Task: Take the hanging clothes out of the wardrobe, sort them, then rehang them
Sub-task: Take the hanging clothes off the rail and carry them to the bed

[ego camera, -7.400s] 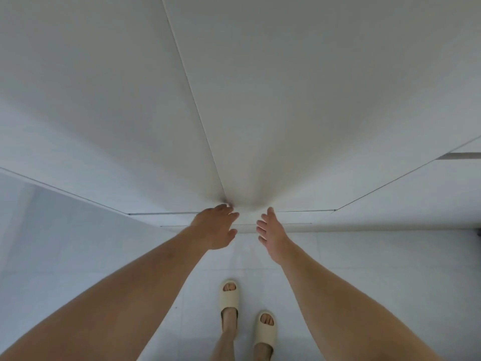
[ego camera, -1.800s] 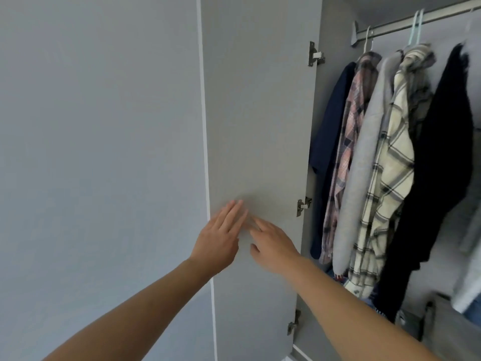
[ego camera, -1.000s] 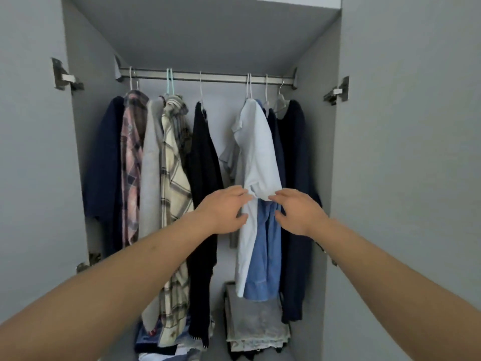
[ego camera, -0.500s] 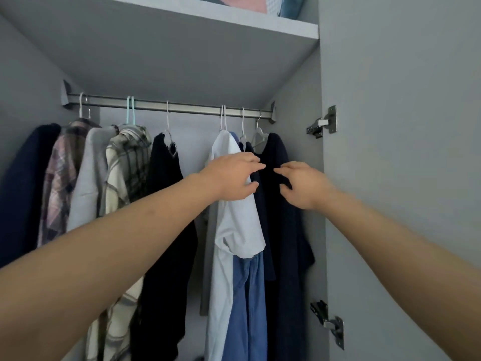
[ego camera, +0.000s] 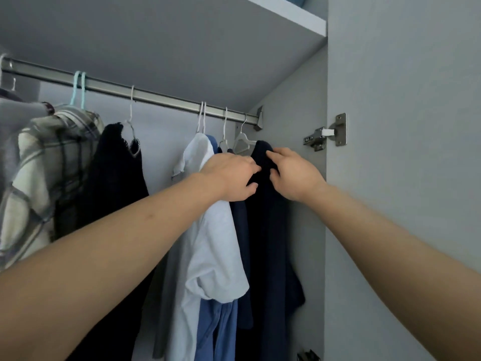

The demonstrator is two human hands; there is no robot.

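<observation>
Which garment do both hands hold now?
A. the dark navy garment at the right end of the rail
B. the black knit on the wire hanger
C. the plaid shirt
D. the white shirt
A: the left hand and the right hand both pinch the dark navy garment, hanging last before the wardrobe's side wall.

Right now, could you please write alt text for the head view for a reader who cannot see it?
Both hands, the left hand and the right hand, grip the shoulder of a dark navy garment hanging rightmost on the wardrobe rail. Left of it hang a white shirt, a black top and a plaid shirt.
</observation>
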